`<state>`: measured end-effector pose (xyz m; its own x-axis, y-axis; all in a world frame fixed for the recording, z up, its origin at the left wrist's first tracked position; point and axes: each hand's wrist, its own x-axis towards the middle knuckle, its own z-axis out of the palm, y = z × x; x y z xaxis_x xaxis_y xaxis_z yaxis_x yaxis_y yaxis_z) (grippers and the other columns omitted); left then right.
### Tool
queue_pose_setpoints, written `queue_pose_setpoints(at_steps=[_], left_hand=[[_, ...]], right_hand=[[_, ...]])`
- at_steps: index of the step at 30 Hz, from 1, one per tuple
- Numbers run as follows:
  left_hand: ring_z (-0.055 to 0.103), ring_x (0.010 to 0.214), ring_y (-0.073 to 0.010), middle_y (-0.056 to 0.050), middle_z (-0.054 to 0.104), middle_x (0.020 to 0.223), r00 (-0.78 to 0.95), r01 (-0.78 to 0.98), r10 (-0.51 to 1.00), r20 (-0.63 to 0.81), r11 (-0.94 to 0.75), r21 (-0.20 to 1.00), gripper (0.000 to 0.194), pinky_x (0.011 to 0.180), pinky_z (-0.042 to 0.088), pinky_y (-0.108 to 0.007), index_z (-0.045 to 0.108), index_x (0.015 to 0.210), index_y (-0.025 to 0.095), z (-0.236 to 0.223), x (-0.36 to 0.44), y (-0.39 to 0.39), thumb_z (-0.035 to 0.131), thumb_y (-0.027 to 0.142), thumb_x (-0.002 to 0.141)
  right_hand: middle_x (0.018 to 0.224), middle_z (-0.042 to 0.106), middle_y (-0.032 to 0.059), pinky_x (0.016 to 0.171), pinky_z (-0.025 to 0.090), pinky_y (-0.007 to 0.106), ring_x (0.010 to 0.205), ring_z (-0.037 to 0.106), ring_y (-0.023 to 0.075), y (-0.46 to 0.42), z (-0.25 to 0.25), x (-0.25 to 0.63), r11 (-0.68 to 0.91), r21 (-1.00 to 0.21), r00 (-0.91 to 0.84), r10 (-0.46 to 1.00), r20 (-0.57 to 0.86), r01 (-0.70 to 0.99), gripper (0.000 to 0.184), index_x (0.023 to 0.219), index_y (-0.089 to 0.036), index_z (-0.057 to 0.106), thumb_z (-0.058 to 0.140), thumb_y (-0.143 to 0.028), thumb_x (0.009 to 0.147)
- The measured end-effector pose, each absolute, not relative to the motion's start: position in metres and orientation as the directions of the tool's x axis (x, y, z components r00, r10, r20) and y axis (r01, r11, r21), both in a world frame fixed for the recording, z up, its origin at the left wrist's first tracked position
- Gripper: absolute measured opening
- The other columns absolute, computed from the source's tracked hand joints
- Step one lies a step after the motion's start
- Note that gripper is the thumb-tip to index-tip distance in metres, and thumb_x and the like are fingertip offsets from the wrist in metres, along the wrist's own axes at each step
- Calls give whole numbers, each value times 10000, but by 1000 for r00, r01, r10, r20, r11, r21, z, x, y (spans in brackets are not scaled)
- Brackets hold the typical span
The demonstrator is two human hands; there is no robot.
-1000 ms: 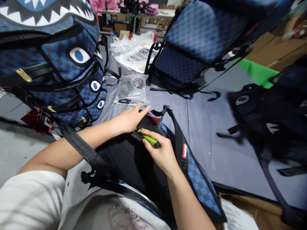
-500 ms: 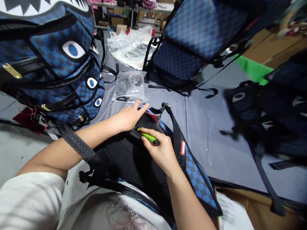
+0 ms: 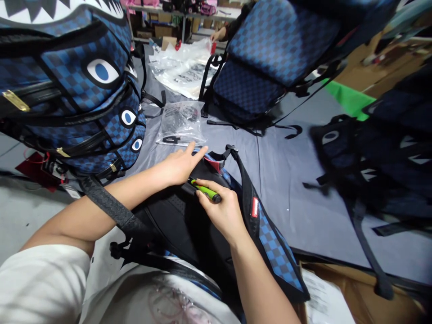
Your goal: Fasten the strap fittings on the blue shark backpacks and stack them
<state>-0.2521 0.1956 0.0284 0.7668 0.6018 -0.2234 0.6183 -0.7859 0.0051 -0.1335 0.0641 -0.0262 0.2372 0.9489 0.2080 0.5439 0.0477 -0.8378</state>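
A black-backed backpack with blue checkered sides [image 3: 280,252] lies in front of me on the table edge, its shoulder straps loose. My left hand [image 3: 178,165] rests on the upper part of its black back panel [image 3: 175,211], at least two fingers stretched out and apart. Closed around a slim green tool with a black end [image 3: 209,192] is my right hand [image 3: 221,204]. The tool's front tip points at the panel beside my left palm; what kind of tool it is, I cannot make out.
A large checkered backpack with eyes [image 3: 101,72] stands at the left. Another checkered backpack [image 3: 266,45] stands behind, and dark backpacks [image 3: 381,148] sit at right. A clear plastic bag [image 3: 182,121] lies ahead. Beyond it, another person's hand [image 3: 218,34] is near plastic wrapping [image 3: 182,67].
Another person's hand has come into view at the back, by the plastic wrapping. My hands and the green tool keep nearly the same place on the backpack; the view has shifted slightly.
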Motion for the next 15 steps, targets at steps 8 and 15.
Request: queue_pose_setpoints(at_steps=[8, 15], left_hand=[[579, 1253, -368, -262, 147, 1619, 778, 610, 595, -200, -792, 15, 852, 933, 534, -436, 67, 1592, 213, 26, -252, 197, 486, 70, 865], [578, 1256, -355, -242, 157, 1626, 764, 626, 611, -208, -780, 11, 864, 947, 525, -416, 54, 1592, 228, 28, -252, 195, 508, 87, 871]], right_hand=[[1043, 780, 47, 897, 575, 389, 943, 739, 238, 67, -28, -134, 83, -815, 216, 944, 249, 574, 262, 1051, -249, 756, 616, -196, 837], [1016, 783, 53, 894, 574, 412, 914, 740, 248, 69, -25, -134, 100, -752, 181, 942, 282, 652, 273, 1054, -237, 756, 612, -183, 829]])
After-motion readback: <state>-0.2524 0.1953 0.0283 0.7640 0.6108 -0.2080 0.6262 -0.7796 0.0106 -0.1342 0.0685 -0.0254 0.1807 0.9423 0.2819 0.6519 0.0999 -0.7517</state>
